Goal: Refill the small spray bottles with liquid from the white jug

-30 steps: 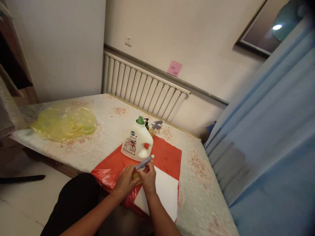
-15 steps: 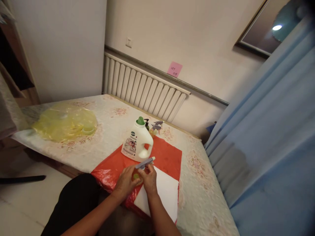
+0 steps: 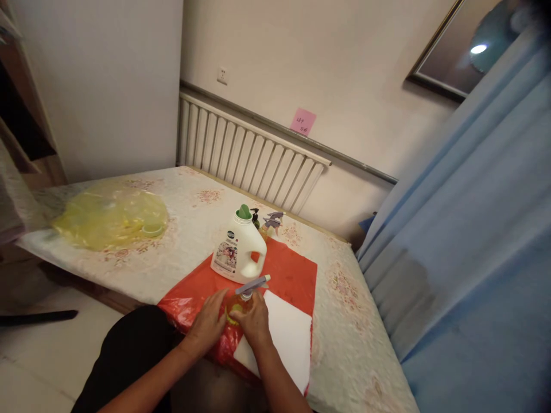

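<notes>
A small spray bottle (image 3: 239, 303) holding yellow liquid stands on a red bag (image 3: 293, 275) at the bed's (image 3: 189, 206) near edge. The left hand (image 3: 206, 324) and right hand (image 3: 255, 324) are curled round it. A white jug (image 3: 239, 249) with a green cap stands just behind.

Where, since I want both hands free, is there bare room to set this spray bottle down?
Bare: the floral cover between the yellow bag and the white jug; the red sheet right of the jug; the white pad beside the right hand. Crowded: behind the jug, where small bottles stand, and around the spray bottle, flanked by the left hand.
</notes>
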Tool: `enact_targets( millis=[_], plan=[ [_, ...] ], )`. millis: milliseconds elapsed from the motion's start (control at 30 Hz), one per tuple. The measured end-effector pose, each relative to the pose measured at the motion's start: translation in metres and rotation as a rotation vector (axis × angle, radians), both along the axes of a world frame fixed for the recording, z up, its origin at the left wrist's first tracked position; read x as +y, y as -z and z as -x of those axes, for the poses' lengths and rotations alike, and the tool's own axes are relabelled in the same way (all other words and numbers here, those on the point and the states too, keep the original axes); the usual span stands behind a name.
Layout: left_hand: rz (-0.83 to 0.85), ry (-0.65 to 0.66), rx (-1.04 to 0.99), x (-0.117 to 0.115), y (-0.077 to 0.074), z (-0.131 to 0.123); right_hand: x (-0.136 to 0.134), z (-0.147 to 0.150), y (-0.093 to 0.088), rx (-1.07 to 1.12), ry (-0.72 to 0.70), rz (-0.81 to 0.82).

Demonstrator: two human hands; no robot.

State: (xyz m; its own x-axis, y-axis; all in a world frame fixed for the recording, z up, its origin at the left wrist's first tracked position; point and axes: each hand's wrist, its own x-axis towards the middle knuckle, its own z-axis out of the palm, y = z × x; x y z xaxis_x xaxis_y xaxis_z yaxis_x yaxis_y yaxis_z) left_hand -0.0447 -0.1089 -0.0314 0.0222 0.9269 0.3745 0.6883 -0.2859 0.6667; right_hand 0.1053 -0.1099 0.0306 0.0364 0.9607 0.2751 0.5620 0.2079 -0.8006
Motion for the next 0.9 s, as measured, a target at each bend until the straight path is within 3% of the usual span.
enact_targets(
  millis=[233, 533, 767, 900],
  plan=[
    [-0.003, -0.090, 0.089, 0.021, -0.001, 0.031, 0.004, -0.002, 0.003, -0.038, 0.029, -0.028],
    [0.071, -0.141, 0.189, 0.043, 0.002, 0.047, 0.019, -0.029, -0.009, 0.145, 0.107, 0.042],
    [0.088, -0.135, 0.222, 0.042, 0.003, 0.051, 0.041, -0.081, -0.029, 0.116, 0.208, 0.029],
    [0.089, -0.119, 0.228, 0.044, 0.007, 0.050, 0.056, -0.123, -0.031, 0.046, 0.308, 0.011]
  ],
)
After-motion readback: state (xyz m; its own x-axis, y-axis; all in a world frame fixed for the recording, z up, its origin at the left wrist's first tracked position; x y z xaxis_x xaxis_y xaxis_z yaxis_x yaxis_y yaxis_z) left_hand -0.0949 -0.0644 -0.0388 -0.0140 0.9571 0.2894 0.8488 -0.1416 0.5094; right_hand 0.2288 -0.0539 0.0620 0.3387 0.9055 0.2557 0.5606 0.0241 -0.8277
